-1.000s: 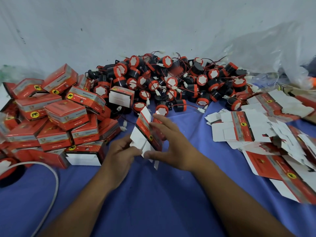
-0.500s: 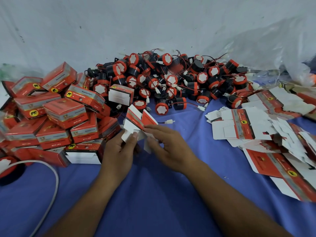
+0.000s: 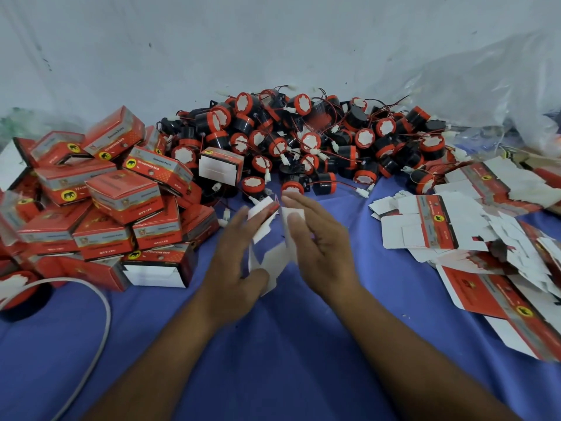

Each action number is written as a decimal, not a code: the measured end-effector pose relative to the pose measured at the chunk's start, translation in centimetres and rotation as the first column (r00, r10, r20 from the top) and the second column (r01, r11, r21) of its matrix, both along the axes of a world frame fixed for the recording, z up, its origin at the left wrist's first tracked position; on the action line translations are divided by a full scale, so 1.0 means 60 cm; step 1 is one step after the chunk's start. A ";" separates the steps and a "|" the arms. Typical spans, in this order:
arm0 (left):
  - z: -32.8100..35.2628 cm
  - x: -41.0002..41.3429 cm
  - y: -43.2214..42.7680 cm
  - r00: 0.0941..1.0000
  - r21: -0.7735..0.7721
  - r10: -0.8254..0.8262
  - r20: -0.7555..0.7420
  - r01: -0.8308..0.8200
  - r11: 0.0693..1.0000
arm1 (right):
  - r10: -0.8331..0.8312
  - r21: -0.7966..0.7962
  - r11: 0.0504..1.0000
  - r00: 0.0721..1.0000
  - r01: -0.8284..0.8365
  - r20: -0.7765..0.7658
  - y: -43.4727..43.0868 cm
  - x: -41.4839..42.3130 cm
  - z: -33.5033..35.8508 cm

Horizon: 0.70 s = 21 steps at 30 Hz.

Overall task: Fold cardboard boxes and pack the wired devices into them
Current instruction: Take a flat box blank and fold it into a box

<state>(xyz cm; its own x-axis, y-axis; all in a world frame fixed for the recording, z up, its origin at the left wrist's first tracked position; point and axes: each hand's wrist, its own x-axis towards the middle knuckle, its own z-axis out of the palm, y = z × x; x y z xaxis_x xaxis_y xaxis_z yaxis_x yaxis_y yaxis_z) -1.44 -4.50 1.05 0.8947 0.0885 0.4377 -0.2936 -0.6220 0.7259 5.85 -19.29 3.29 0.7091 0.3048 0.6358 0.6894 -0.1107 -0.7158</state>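
At centre over the blue cloth [image 3: 273, 354], a half-folded cardboard box [image 3: 271, 259], thin and white inside with a red printed edge, sits blurred between both hands; left hand [image 3: 238, 259] pinches it thumb to fingers; right hand [image 3: 323, 250] presses a flap, fingers straight. Behind, round black-and-orange wired devices [image 3: 303, 141] lie heaped; folded boxes [image 3: 124, 196] crowd the left, flat blanks [image 3: 425, 226] the right.

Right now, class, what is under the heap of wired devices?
Blue cloth shows at the edge of the wired devices; the heap itself covers whatever lies beneath its middle.
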 end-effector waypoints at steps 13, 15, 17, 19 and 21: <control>0.022 -0.011 -0.018 1.000 -0.547 0.025 -0.006 -0.024 0.837 | 0.392 0.259 0.918 0.789 -0.300 -0.473 -0.007 0.014 0.009; 0.021 -0.007 -0.012 0.992 -0.613 0.125 -0.019 -0.110 0.782 | 0.389 0.165 0.921 0.813 -0.353 -0.432 0.000 0.004 0.004; 0.021 -0.002 -0.004 0.984 -0.679 0.174 -0.048 -0.160 0.716 | 0.344 0.028 0.930 0.841 -0.367 -0.418 0.007 -0.004 -0.002; 0.022 0.001 0.005 0.981 -0.735 0.185 -0.061 -0.170 0.657 | 0.297 -0.079 0.929 0.854 -0.363 -0.428 0.010 -0.008 -0.002; 0.025 0.001 0.007 0.980 -0.777 0.185 -0.067 -0.168 0.607 | 0.286 -0.147 0.910 0.844 -0.388 -0.453 0.007 -0.009 -0.001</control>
